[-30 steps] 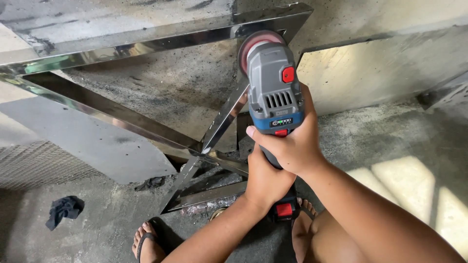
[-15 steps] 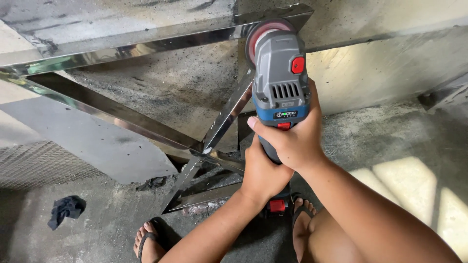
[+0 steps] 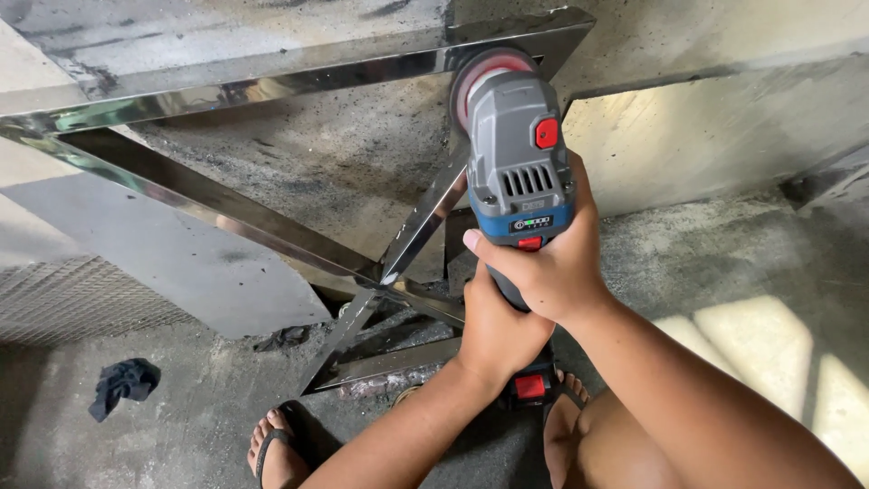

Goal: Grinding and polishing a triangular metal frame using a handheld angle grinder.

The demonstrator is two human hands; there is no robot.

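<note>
Fingers of both hands, right (image 3: 552,263) above left (image 3: 493,330), wrap the grey-blue grinder (image 3: 516,154) bearing a red button.

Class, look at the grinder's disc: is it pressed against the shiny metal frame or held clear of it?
Against it, apparently: the disc sits at the polished frame bar's edge with no visible gap. Both hands, left and right, grip the grinder.

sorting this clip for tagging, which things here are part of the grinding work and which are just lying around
In use:
- angle grinder, gripped by right hand and left hand
- its red disc, at the frame
- polished steel frame

Lying about:
- dark rag on the concrete floor
- wire mesh at left
</note>
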